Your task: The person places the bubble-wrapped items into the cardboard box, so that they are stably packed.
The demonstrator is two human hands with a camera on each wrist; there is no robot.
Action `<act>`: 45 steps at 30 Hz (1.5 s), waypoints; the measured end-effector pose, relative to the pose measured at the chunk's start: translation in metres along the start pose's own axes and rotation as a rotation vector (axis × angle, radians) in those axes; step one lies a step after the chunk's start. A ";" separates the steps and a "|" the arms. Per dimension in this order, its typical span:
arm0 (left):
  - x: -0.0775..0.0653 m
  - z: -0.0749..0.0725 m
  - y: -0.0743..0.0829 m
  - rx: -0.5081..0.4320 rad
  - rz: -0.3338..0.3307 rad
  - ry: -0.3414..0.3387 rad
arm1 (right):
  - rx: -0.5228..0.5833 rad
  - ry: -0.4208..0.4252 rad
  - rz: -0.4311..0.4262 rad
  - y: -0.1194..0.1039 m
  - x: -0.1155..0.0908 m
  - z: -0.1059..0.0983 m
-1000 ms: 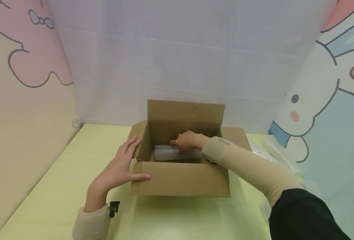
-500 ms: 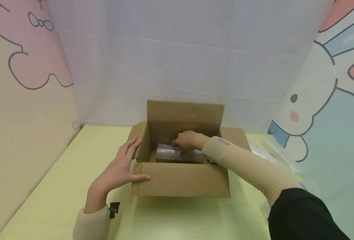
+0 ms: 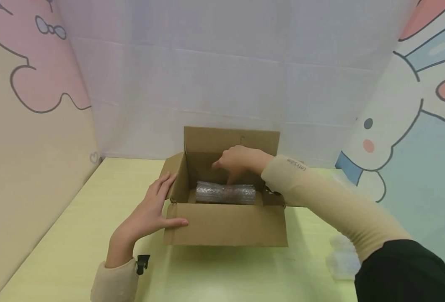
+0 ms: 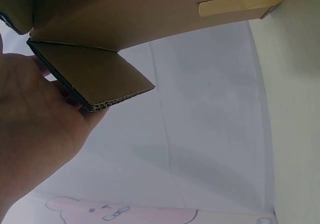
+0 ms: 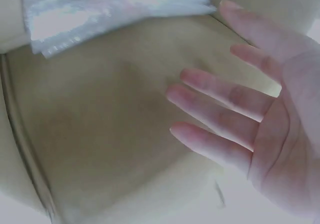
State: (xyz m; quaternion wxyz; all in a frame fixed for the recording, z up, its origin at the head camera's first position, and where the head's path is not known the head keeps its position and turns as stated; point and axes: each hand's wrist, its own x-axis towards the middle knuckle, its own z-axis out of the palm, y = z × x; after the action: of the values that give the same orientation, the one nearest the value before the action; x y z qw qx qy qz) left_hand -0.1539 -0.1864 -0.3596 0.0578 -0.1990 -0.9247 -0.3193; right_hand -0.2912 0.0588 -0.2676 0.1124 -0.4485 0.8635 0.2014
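A bubble-wrapped roll [image 3: 224, 193] lies lengthwise on the floor of an open cardboard box [image 3: 224, 224]. My right hand [image 3: 241, 161] is above the roll, inside the box's back part, holding nothing. In the right wrist view its fingers [image 5: 215, 109] are spread apart, away from the bubble wrap [image 5: 115, 9]. My left hand [image 3: 148, 209] rests at the box's front left corner. Its fingers lie on the left flap [image 4: 95, 76] and its thumb is stretched along the front flap. Part of those fingers is hidden behind the flap in the left wrist view.
The box stands on a pale yellow table [image 3: 75, 209]. More clear plastic wrap [image 3: 343, 262] lies at the right, partly behind the right arm. A white cloth backdrop [image 3: 230, 75] hangs behind the box, with cartoon-printed walls on both sides.
My right hand has let go of the bubble-wrapped roll and lifted up and back from it. The roll had shifted slightly right and turned before that. The left hand has stayed put.
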 end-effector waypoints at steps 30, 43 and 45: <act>-0.001 -0.002 -0.005 -0.006 -0.024 0.004 | 0.212 0.610 0.308 0.041 -0.259 0.121; -0.001 0.000 -0.009 -0.010 -0.023 0.005 | 0.273 0.629 0.356 0.020 -0.293 0.230; -0.001 0.000 -0.010 -0.011 -0.026 0.006 | 0.295 0.608 0.366 0.016 -0.297 0.244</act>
State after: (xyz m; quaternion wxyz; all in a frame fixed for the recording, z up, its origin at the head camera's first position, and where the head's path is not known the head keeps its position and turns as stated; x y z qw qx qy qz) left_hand -0.1570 -0.1936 -0.3654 0.0551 -0.1862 -0.9253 -0.3257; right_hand -0.1305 0.3929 -0.3701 -0.1235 -0.3053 0.9428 -0.0505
